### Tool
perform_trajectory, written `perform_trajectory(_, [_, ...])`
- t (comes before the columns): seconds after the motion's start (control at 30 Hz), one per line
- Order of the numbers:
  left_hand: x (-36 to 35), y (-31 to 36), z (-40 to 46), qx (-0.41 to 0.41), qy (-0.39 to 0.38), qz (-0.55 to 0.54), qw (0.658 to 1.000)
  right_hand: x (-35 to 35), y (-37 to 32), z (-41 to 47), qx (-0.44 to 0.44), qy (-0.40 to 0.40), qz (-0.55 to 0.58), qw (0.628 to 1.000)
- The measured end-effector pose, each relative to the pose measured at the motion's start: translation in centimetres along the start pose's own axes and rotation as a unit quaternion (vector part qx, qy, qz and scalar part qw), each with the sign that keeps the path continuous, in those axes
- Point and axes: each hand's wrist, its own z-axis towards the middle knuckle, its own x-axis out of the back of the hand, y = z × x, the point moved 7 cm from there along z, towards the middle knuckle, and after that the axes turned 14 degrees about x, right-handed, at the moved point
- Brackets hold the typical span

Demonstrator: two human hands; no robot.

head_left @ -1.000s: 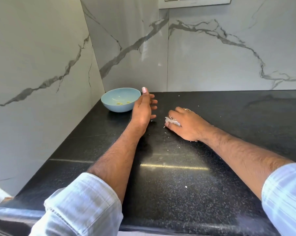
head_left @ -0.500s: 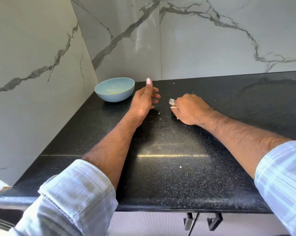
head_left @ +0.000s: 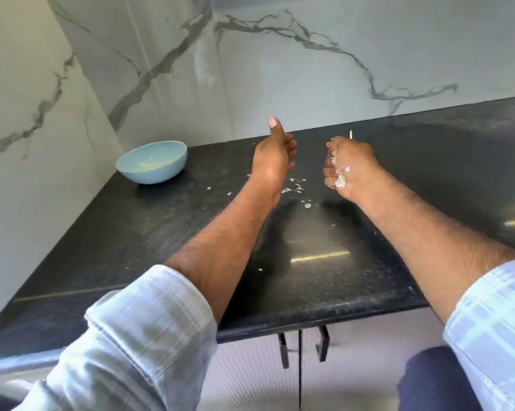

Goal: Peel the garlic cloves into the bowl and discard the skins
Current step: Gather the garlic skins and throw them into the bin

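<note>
**Head view: a fist full of skins, with loose bits still on the table**

Head view shows the right hand (head_left: 349, 169) in the middle right of the frame, curled into a fist around papery garlic skins (head_left: 340, 181); white pieces stick out between the fingers. The left hand (head_left: 275, 157) is in the middle, with thumb up and fingers loosely bent, and it holds nothing. The light blue bowl (head_left: 151, 162) stands at the left, near the corner of the walls and well apart from both hands. I cannot tell if peeled cloves are inside it.

I think the main risk is that skins fall out of the fist on the way to the bin, because they are light and some are already half outside. Small skin scraps (head_left: 296, 189) lie between the two forearms, and they could be forgotten or pushed off the edge by a sleeve.

The table (head_left: 324, 277) is black speckled stone, glossy, with bright reflections. White marble walls (head_left: 280, 69) with grey veins fill the upper frame. Two dark cabinet handles (head_left: 323, 345) show below the front edge.
</note>
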Motion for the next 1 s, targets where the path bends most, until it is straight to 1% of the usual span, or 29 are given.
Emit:
perform_trajectory(0.07, [-4.2,-0.4,-1.3,-0.002,-0.026,-0.004,1.0,3.5,-1.2,-1.3,-0.002,0.038,0.051,0.998])
perform_trajectory(0.13, [-8.4,-1.0,-2.8,-0.005,-0.051,-0.018,0.999,7.2,-2.8,-2.7,0.011,0.072,0.08,0.994])
perform_trajectory(0.27, [-17.1,-3.3,-6.6,-0.003,-0.135,-0.025,0.991,14.7,-5.8,-6.2,0.055,0.137,0.072,0.986])
perform_trajectory(0.4, [-25.2,-7.2,-12.0,0.003,-0.214,-0.017,0.977,23.2,-8.1,-10.7,0.091,0.213,0.052,0.971])
perform_trajectory(0.6, [-33.6,-13.1,-18.4,0.008,-0.305,-0.017,0.952,34.4,-9.1,-18.1,0.112,0.294,0.046,0.948])
perform_trajectory(0.7, [-36.6,-17.5,-20.9,0.017,-0.356,0.016,0.934,39.5,-7.8,-21.4,0.112,0.328,0.052,0.936])
perform_trajectory(0.73, [-37.4,-19.5,-21.7,0.033,-0.364,0.032,0.93,41.3,-6.8,-22.4,0.107,0.343,0.05,0.932])
perform_trajectory(0.87, [-39.5,-26.9,-21.9,0.09,-0.366,0.08,0.923,46.7,-1.2,-24.6,0.059,0.392,0.045,0.917])
perform_trajectory(0.93, [-40.6,-30.7,-21.1,0.129,-0.364,0.111,0.916,50.0,2.5,-25.6,0.026,0.44,0.008,0.898])
perform_trajectory(1.0, [-41.1,-34.8,-20.0,0.17,-0.348,0.156,0.909,53.1,7.0,-26.5,-0.021,0.465,-0.043,0.884])
